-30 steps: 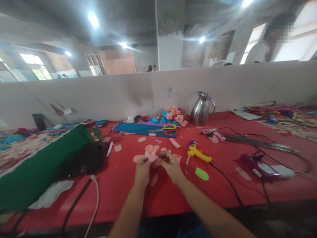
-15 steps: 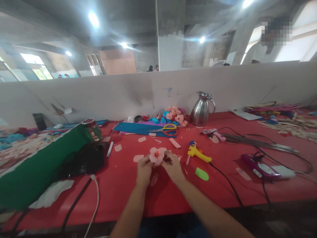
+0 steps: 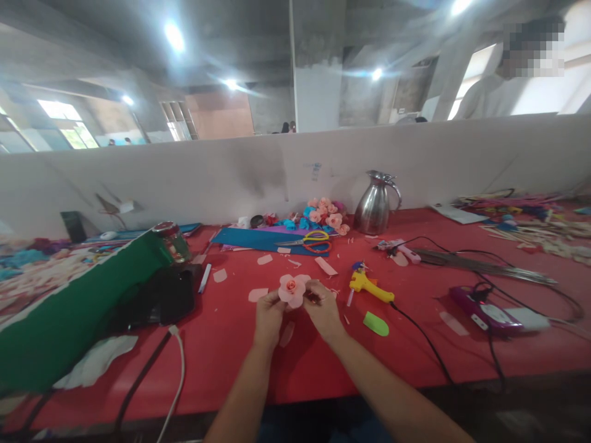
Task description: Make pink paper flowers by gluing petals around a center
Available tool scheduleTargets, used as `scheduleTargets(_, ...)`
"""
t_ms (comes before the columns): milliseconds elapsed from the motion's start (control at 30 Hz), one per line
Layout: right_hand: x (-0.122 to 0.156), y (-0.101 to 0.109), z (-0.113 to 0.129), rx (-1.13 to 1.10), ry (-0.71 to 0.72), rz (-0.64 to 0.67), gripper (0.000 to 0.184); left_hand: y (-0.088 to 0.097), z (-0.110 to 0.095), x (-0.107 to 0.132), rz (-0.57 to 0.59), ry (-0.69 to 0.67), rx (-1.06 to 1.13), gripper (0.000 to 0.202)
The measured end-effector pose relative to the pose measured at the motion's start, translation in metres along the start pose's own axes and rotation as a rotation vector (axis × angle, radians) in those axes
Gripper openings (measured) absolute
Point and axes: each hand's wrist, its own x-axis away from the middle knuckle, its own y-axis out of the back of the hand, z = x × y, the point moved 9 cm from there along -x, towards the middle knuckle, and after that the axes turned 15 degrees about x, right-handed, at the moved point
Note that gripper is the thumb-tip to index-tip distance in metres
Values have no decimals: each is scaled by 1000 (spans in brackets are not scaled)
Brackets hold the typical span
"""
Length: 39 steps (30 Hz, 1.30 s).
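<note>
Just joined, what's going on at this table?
A person holds a small pink handmade rose over the red tabletop, pinched between the left hand and the right hand. Cut pink petal pieces lie around it. A yellow glue gun rests just right of the hands, and yellow-handled scissors lie farther back on a blue sheet.

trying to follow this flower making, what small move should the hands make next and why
Probably the right hand should let go and reach for the yellow glue gun just beside it, while the left hand holds the pink flower. Both hands pinch the flower now, and loose pink petals lie near it on the red table.
</note>
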Motion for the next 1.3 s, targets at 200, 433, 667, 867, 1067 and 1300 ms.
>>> scheduleTargets(200, 0, 1, -3, -40, 8, -13, 14, -6, -4, 4, 14, 12, -7, 12)
scheduleTargets(433, 0, 1, 1, -23, 14, -11, 10, -5, -2, 2, 29, 15, -4, 15)
scheduleTargets(667, 0, 4, 1, -30, 18, -43, 11, -5, 1, 2, 20, 18, 13, 15)
scheduleTargets(867, 2, 2, -2, -99, -58, -24, 31, 3, 5, -1, -1, 11, 93, 24)
scheduleTargets(1067, 5, -1, 1, -355, -136, 27, 23, -5, 7, 1, 42, 54, 97, 24)
scheduleTargets(1300, 4, 0, -4, -464, -217, 7, 21, -2, 1, -5, 119, -92, -113, 22)
